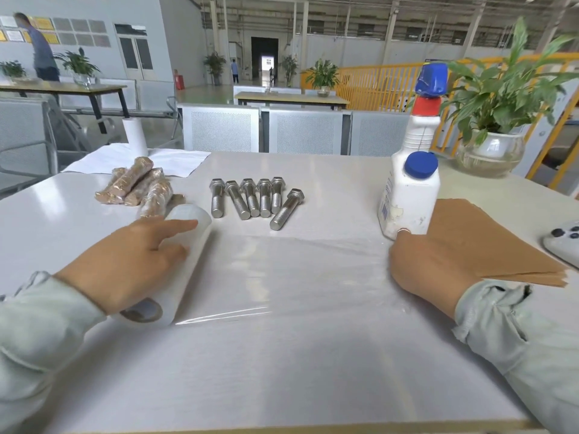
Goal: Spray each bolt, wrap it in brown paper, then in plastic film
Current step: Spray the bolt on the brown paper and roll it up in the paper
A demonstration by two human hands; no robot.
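Observation:
Several bare steel bolts (250,198) lie side by side at the table's middle. Left of them is a pile of wrapped bolts (141,186) in brown paper and film. My left hand (131,261) rests on the roll of plastic film (185,261), index finger stretched along it. A sheet of film (282,270) is pulled out from the roll across the table to my right hand (423,264), which presses its far edge down; the fingers are hidden under the hand. A stack of brown paper (488,242) lies right of that hand. The white spray bottle (413,170) stands behind it.
A second white roll (134,136) stands on a white sheet (131,159) at the back left. A potted plant in a glass bowl (490,151) is at the back right. A grey controller (564,242) lies at the right edge. Metal bench seats (282,130) stand beyond the table.

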